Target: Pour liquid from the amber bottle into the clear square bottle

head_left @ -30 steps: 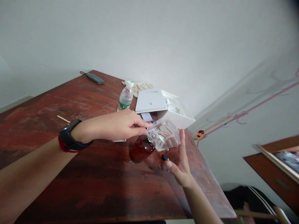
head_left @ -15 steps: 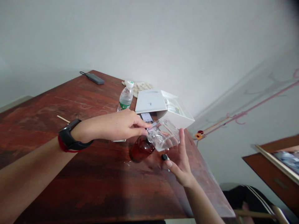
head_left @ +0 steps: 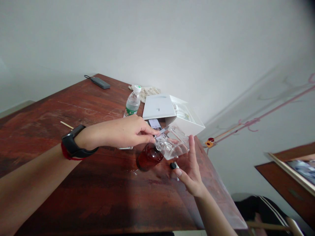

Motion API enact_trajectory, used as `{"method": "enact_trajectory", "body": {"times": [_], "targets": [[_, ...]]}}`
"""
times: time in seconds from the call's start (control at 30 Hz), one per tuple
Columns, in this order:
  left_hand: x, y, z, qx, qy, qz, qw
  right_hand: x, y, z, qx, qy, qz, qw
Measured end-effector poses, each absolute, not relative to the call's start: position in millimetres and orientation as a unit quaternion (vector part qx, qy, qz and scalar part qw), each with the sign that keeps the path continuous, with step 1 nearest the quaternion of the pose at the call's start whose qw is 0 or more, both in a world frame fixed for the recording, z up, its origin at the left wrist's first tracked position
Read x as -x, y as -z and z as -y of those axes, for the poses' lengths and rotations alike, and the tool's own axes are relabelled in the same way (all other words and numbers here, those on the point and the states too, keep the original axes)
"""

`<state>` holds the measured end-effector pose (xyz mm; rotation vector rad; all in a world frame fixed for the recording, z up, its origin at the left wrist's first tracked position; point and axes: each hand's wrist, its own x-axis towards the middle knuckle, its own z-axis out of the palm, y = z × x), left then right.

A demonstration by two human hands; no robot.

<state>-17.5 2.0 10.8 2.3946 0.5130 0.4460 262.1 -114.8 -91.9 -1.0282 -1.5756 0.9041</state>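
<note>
My right hand point(head_left: 191, 170) holds a clear square-sided container point(head_left: 176, 146) tilted, its lower end toward the left. Some of the fingers show through its wall, and the thumb stays apart from it, beside a small black cap point(head_left: 173, 165). My left hand point(head_left: 137, 131) reaches in from the left, thumb and fingertips pinched on a thin pale strip point(head_left: 162, 130) at the container's edge. Below, an amber bottle point(head_left: 149, 159) with dark red-brown colour stands on the table; its mouth is partly hidden by the left hand and the container.
A water bottle point(head_left: 133, 103) stands behind my left hand. Beyond are a white box point(head_left: 158, 106), a phone point(head_left: 154, 123) and pale gloves point(head_left: 150, 91). A grey device point(head_left: 99, 82) and a thin stick point(head_left: 66, 125) lie on the wooden table point(head_left: 98, 196). Wet spots show near the amber bottle.
Hardly anything differs. Both hands and the tilted container keep their places above the amber bottle.
</note>
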Motion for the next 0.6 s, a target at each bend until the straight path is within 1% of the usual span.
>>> {"method": "enact_trajectory", "body": {"times": [0.37, 0.6], "targets": [[19.5, -11.8, -0.3, -0.914, -0.171, -0.198, 0.311, -261.8, 93.6, 112.8, 0.411, -0.359, 0.668, 0.507], [18.9, -12.5, 0.6, -0.905, -0.156, -0.22, 0.329, -262.0, 94.3, 112.5, 0.409, -0.364, 0.664, 0.51]]}}
